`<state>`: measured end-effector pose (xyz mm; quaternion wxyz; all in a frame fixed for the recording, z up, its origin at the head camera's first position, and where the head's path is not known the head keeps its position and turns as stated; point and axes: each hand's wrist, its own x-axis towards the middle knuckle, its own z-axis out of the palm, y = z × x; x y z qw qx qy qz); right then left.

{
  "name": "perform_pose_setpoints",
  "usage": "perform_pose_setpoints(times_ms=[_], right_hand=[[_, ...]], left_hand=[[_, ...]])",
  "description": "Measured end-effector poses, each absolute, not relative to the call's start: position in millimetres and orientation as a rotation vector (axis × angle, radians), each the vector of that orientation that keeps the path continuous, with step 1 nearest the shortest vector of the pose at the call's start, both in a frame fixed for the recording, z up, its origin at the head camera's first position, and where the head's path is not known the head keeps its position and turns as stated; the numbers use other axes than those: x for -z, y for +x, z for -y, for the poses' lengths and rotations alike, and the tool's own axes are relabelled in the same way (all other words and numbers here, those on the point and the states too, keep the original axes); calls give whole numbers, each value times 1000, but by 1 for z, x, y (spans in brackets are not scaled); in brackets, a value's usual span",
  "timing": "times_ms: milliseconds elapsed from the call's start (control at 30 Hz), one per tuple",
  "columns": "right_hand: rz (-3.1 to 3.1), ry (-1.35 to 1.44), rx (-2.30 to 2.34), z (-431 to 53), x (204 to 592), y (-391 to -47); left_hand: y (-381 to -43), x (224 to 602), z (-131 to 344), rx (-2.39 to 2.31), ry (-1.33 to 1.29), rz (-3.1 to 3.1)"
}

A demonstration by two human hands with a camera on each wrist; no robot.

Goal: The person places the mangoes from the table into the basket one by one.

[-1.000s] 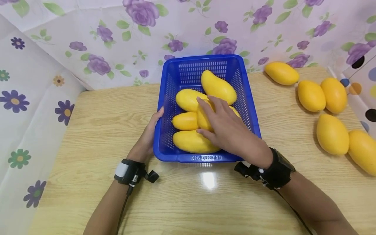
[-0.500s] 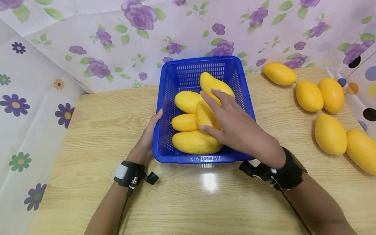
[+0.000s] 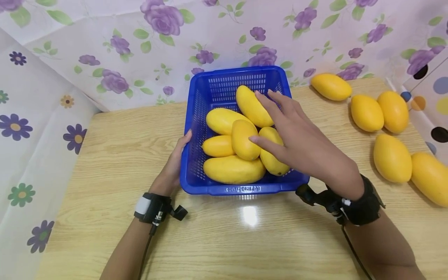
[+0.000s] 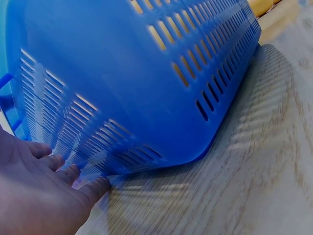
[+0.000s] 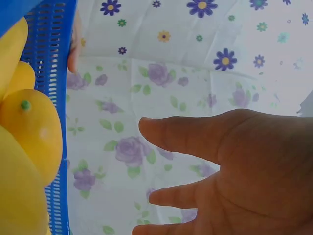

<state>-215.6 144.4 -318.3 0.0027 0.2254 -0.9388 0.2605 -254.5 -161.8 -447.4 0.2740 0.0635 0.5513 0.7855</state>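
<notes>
A blue plastic basket [image 3: 241, 189] with slotted walls stands on the table and holds several yellow mangoes. One mango [image 3: 245, 140] rests on top of the others near the middle. My left hand [image 3: 171, 169] lies along the basket's left side; in the left wrist view its fingers [image 4: 71, 174] stretch out against the slotted wall. Above the basket's right side hovers my right hand [image 3: 302, 142], fingers spread and holding nothing. The right wrist view shows its palm [image 5: 254, 166] with nothing in it, apart from the mango [image 5: 34, 132] in the basket.
To the right of the basket, several more mangoes lie on the wooden table [image 3: 217, 241], among them a mango [image 3: 392, 158] near the front. A flowered cloth [image 3: 140, 50] hangs behind the table, with a daisy-patterned one [image 3: 31, 155] at the left.
My right hand has let go of the top mango and moved up and to the right, uncovering it and the mango beside it. The left hand keeps its place on the basket.
</notes>
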Motion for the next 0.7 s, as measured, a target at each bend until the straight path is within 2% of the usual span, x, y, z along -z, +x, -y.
perform_pose_setpoints(times_ms=[700], right_hand=[[2926,604,-910,-183,304,-224]], left_hand=[[-255,446,161,-2107,191,-1465]])
